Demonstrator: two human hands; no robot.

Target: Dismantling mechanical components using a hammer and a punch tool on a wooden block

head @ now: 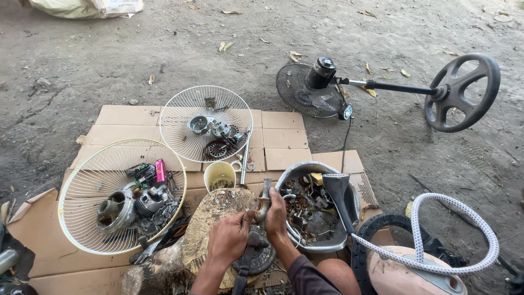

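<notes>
Together, both hands' fingers (272, 216) clench around the metal rod (265, 199) above the stump (210, 218).

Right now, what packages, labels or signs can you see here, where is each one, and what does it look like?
Sack: top left corner on the dirt, pale yellowish bag, white printed panel.
Cardboard sheets: flattened tan boxes under the fan guards, no print visible.
Pink canister: in the left fan guard, small upright cylinder.

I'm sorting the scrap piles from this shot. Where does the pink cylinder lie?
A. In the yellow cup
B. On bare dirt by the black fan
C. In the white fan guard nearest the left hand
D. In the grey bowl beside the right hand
C: the pink cylinder rests inside the near white fan guard, among dark metal motor parts, left of the person's left hand.
</notes>
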